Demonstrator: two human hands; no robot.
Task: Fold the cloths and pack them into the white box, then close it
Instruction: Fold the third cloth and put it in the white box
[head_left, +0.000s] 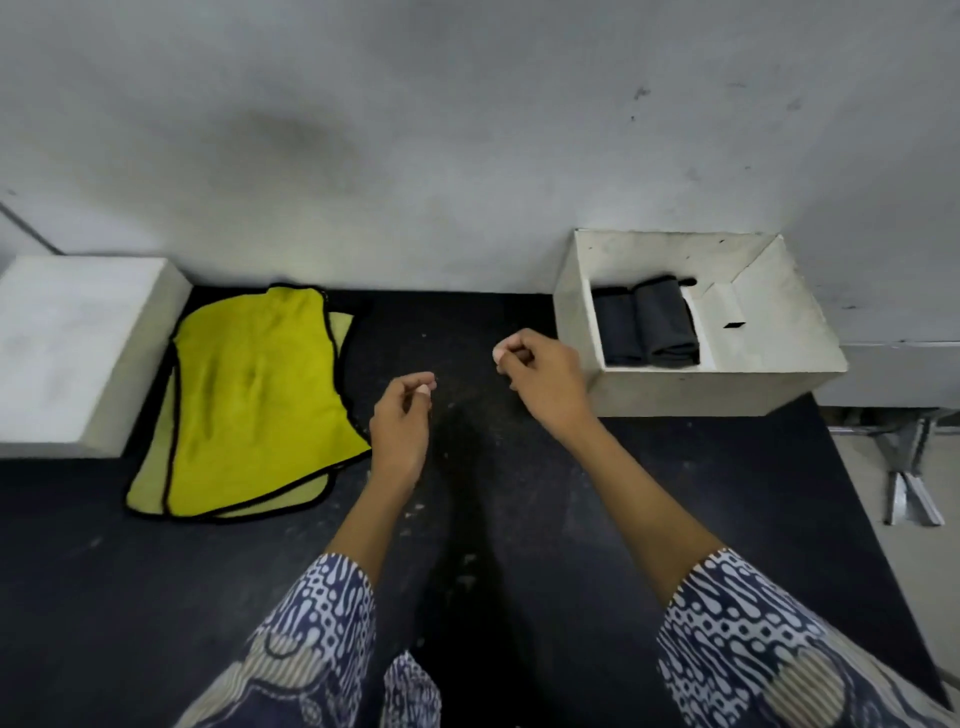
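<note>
A stack of yellow cloths (249, 405) with black trim lies flat on the black table, left of centre. The open white box (675, 389) stands at the back right against the wall; two folded dark grey cloths (647, 327) sit side by side in its left part. My left hand (400, 421) hovers over the table just right of the yellow cloths, fingers curled with nothing in them. My right hand (540, 374) hovers just left of the box, fingers also curled and holding nothing.
A white block-like lid or box (78, 348) rests at the back left, touching the yellow cloths' left side. A grey wall runs right behind the table. The table's right edge (872, 545) drops to a floor with a metal stand (909, 467).
</note>
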